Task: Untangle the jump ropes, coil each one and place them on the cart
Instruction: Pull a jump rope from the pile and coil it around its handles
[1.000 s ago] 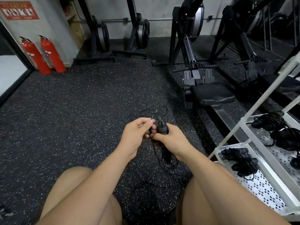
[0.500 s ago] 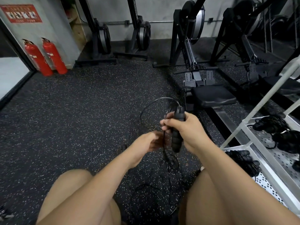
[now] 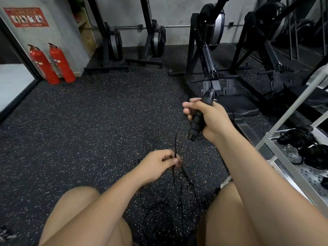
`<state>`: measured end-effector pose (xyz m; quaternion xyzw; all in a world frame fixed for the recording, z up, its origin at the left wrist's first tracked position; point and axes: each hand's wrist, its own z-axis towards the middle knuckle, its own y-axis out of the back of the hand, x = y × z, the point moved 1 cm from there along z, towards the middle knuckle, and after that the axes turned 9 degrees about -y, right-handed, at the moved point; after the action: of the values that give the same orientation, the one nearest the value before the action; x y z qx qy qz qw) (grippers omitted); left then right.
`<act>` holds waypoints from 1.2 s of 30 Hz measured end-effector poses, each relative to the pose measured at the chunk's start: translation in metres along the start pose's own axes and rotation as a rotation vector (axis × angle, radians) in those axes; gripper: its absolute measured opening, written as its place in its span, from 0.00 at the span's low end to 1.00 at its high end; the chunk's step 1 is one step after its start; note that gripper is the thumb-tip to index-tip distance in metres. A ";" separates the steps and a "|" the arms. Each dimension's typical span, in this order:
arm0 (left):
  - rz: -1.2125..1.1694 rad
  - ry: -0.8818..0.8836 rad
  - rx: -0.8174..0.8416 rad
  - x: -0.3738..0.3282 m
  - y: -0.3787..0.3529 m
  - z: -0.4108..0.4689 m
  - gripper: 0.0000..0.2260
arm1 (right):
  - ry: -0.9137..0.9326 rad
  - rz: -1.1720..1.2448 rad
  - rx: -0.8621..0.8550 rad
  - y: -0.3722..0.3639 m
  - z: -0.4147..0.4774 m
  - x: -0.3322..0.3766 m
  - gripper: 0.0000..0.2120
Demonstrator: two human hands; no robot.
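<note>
- Head view: we sit on the speckled gym floor (image 3: 92,132) with one jump rope partly lifted out of the pile.
- Our right hand (image 3: 211,119) is closed around a black foam handle (image 3: 197,125), held up and tilted in front of the rowing machine (image 3: 213,82).
- Our left hand (image 3: 159,164) is lower, and its fingertips pinch the thin black cord (image 3: 176,137) that runs up towards the raised handle.
- A second handle (image 3: 187,173) lies on the floor just beside the left hand. Loose cord loops (image 3: 168,205) are spread between our knees, and we cannot tell how many ropes they belong to.
- The white cart (image 3: 309,174) stands to our right, and its shelf already holds several bundled black ropes (image 3: 301,142).
- We judge the task to be well along but not finished. This rope still has to be freed from the loops, coiled and placed on the cart.
</note>
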<state>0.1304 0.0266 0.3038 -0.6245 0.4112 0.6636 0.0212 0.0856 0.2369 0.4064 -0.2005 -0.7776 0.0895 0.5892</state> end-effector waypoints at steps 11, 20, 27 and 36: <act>-0.222 -0.097 -0.259 -0.055 0.049 -0.009 0.07 | -0.221 -0.428 0.164 0.018 -0.010 -0.085 0.17; -0.309 -0.128 -0.355 -0.062 0.081 0.014 0.08 | -0.319 -0.529 0.382 0.014 -0.021 -0.104 0.19; -0.574 -0.034 -0.493 -0.040 0.103 0.042 0.08 | -0.212 -0.779 0.289 0.015 -0.022 -0.111 0.08; -0.715 0.188 -0.465 -0.007 0.075 0.036 0.17 | -0.033 -0.710 0.147 0.007 -0.031 -0.080 0.03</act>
<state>0.0622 0.0013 0.3440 -0.7735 0.0087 0.6298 0.0708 0.1346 0.2072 0.3425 0.1262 -0.7996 -0.0617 0.5839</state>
